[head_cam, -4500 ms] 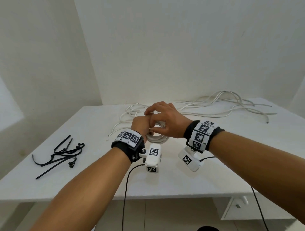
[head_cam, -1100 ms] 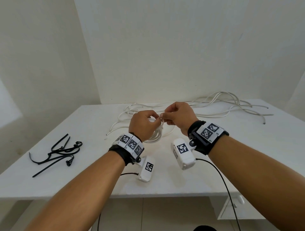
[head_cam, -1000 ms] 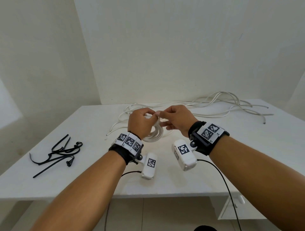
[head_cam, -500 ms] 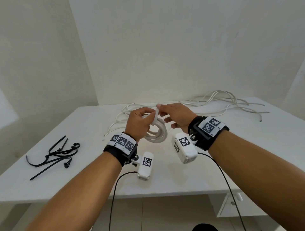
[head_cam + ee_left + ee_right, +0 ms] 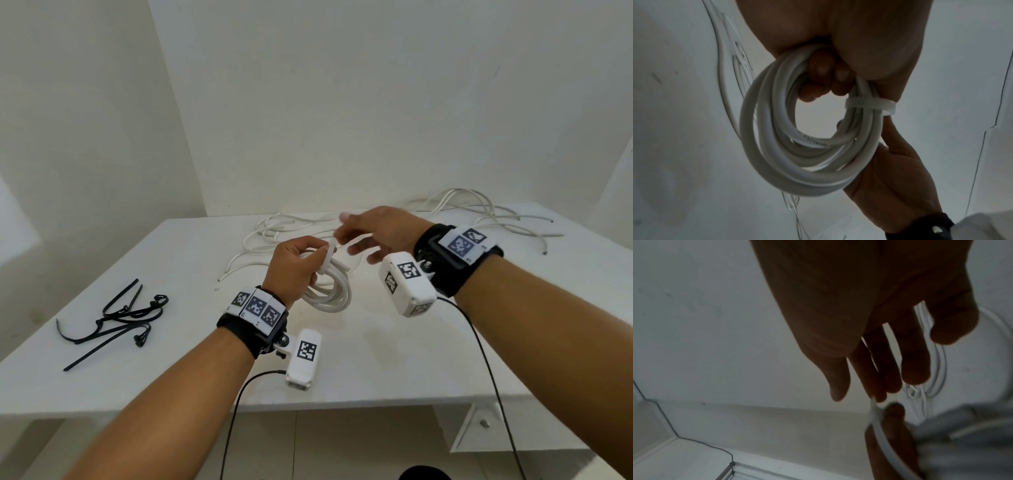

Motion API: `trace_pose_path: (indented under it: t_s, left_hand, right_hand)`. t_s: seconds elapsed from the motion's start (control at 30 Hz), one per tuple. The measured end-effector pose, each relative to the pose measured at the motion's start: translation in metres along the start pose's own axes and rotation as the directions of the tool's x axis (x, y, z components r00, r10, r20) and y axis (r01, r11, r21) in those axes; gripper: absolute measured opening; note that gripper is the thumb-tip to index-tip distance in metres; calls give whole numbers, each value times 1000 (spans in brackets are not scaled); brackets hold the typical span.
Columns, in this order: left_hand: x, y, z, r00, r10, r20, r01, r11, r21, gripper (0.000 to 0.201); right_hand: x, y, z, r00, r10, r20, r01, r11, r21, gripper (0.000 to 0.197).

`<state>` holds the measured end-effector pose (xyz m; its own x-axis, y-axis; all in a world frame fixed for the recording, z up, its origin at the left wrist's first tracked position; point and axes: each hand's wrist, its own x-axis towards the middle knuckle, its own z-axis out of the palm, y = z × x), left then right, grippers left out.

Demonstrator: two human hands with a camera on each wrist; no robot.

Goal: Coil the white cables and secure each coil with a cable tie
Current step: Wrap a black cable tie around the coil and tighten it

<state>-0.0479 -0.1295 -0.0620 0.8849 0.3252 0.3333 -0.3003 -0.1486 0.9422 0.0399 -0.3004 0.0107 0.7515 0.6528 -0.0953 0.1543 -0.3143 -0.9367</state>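
My left hand [image 5: 301, 263] grips a coil of white cable [image 5: 330, 291] just above the table, its fingers [image 5: 824, 76] curled through the loops. A white tie [image 5: 869, 105] is wrapped round the coil [image 5: 797, 162] next to those fingers. Its free end [image 5: 330, 248] stands up beside my left thumb. My right hand [image 5: 370, 233] hovers to the right of the coil with its fingers spread and straight. In the right wrist view its fingertips [image 5: 879, 395] touch the tip of the tie [image 5: 877, 423] while the thumb stays apart.
Loose white cables [image 5: 479, 212] lie tangled along the back of the white table [image 5: 376, 359], and more [image 5: 270, 233] lie just behind my hands. Several black cable ties [image 5: 116, 318] are piled at the left. Black camera cords hang over the front edge.
My right hand, which pinched the tie's end half a second ago, has straightened and spread its fingers. The left hand keeps its grip on the coil, now held slightly lower.
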Motion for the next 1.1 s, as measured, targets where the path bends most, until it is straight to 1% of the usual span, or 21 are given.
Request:
trace_pose_path:
  t_s: [0.03, 0.13, 0.23, 0.27, 0.37, 0.43, 0.5, 0.53, 0.6, 0.63, 0.67, 0.7, 0.73, 0.8, 0.83, 0.9, 1.0, 1.07, 1.1]
  left_hand:
    - [1, 1, 3, 1000, 2, -1, -2, 1000, -4, 11]
    - [0, 2, 10, 1000, 7, -2, -7, 1000, -10, 11]
    - [-2, 1, 9, 1000, 1, -3, -1, 1000, -5, 14]
    - [-2, 1, 9, 1000, -4, -8, 4, 1000, -17, 17]
    - [-2, 0, 9, 999, -30, -21, 28, 995, -93, 24]
    - [-2, 0, 7, 999, -33, -37, 29, 994, -106, 25]
    - [-1, -2, 4, 998, -27, -64, 20, 993, -118, 25]
    - [-1, -2, 2, 997, -25, -79, 15, 992, -126, 26]
    - [0, -4, 0, 995, -27, -93, 16, 992, -125, 26]
    - [0, -5, 0, 995, -32, -95, 21, 993, -116, 26]
    - [0, -5, 0, 995, -42, -95, 32, 994, -103, 26]
    - [-1, -5, 1, 994, -56, -91, 47, 995, -92, 26]
    - [-1, -4, 2, 994, -73, -81, 66, 994, -86, 26]
    - [0, -1, 4, 991, -127, -42, 122, 987, -100, 30]
    - [0, 1, 4, 988, -151, -14, 149, 982, -114, 32]
    - [0, 4, 1, 987, -156, 48, 160, 981, -113, 32]
    - [-4, 6, -9, 984, -101, 146, 113, 991, -75, 10]
    - [-5, 6, -14, 979, -90, 181, 101, 994, -50, 18]
    - [-4, 5, -17, 979, -98, 179, 108, 993, -48, 21]
  right_hand:
    - [1, 1, 4, 1000, -14, 25, 14, 1000, -13, 34]
    - [4, 7, 11, 999, -42, -8, 42, 998, 56, 21]
    - [9, 10, 14, 998, -53, -29, 54, 998, 32, 24]
    - [10, 10, 15, 997, -61, -56, 63, 997, 33, 24]
    - [13, 9, 16, 985, -64, -159, 81, 991, 104, 23]
    - [13, 7, 22, 982, -48, -183, 76, 986, 148, 22]
    - [14, 9, 30, 984, -14, -179, 53, 976, 212, 25]
    - [14, 10, 34, 988, 3, -154, 32, 974, 225, 29]
    - [13, 13, 41, 997, 10, -70, 4, 980, 199, 37]
    - [14, 15, 42, 999, -7, -46, 15, 984, 176, 38]
    - [16, 15, 44, 998, -33, -57, 41, 988, 146, 36]
    - [18, 16, 44, 993, -64, -99, 74, 992, 102, 34]
    - [21, 16, 43, 983, -98, -152, 106, 993, 44, 34]
    - [26, 17, 40, 959, -165, -232, 153, 986, -70, 41]
    - [29, 17, 38, 951, -186, -248, 162, 980, -113, 43]
    - [32, 17, 34, 947, -204, -249, 167, 973, -161, 40]
    - [36, 15, 36, 952, -204, -226, 170, 972, -163, 38]
    - [39, 15, 42, 966, -155, -209, 138, 986, -95, 39]
    - [40, 15, 45, 974, -114, -194, 105, 993, -55, 40]
